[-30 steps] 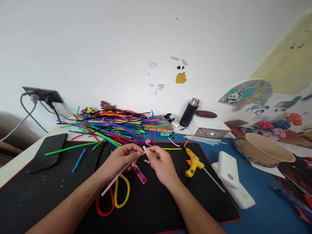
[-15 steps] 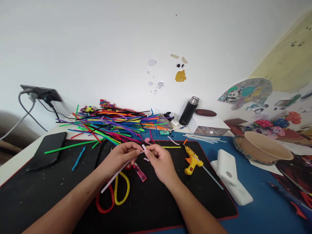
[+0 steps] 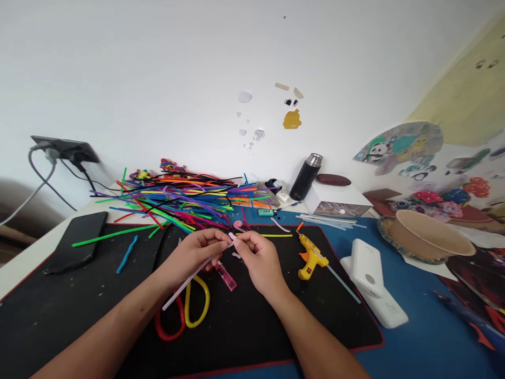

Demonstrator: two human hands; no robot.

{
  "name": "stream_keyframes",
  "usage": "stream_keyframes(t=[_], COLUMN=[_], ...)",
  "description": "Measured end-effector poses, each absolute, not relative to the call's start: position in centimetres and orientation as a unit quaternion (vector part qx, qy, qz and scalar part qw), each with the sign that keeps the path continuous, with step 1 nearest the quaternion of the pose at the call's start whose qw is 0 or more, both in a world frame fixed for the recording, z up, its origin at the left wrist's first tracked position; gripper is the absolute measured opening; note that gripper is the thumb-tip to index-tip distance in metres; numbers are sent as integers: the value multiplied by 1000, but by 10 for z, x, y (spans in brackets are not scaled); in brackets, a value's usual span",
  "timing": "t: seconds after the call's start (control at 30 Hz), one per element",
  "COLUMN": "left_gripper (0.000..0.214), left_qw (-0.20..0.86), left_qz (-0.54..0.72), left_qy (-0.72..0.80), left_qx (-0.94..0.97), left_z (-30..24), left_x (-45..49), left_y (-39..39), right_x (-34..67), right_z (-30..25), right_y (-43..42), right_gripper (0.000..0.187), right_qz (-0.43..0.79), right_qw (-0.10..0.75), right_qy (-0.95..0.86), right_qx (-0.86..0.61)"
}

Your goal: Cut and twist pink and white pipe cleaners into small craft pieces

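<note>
One pale stem [image 3: 177, 294] up over the mat [image 3: 248, 326], left hand [image 3: 197, 255] pinching it, right hand [image 3: 260, 258] pinching by its far end, grips close together, tail slanting near left over the scissors [image 3: 188, 305], lighter [image 3: 226, 277] just right of them, glue gun [image 3: 313, 260] lying right, colourful heap [image 3: 185, 197] far left.

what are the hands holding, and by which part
The left hand and right hand pinch a thin, pale pink pipe cleaner near its far end.

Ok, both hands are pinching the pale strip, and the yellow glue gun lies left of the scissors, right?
No, the yellow glue gun lies right of the scissors, as the head view shows. The left hand and right hand do pinch the pale strip.
</note>
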State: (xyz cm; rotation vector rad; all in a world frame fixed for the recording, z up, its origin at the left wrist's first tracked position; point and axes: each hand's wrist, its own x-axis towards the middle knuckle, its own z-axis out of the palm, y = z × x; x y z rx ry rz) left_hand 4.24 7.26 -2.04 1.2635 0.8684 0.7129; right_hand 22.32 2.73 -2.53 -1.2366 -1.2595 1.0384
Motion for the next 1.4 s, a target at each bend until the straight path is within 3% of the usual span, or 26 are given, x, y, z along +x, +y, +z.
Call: stream_keyframes(t=[0.43,0.83,1.13,1.4], left_gripper=[49,39,48,50], left_qw=[667,580,593,590], left_qz=[310,334,365,368], left_qy=[382,406,429,432], left_qx=[560,622,575,574], left_z=[-15,-11,-10,-7], left_x=[42,39,43,45], left_y=[70,69,69,67], right_x=[222,220,225,222], right_z=[-24,-25,-25,-26], right_y=[26,23,28,27], right_gripper=[25,23,32,26], right_qz=[442,443,489,489], right_qw=[519,478,495,485], right_qy=[-521,-563,-516,-535], right_qx=[-514,-509,-499,-490])
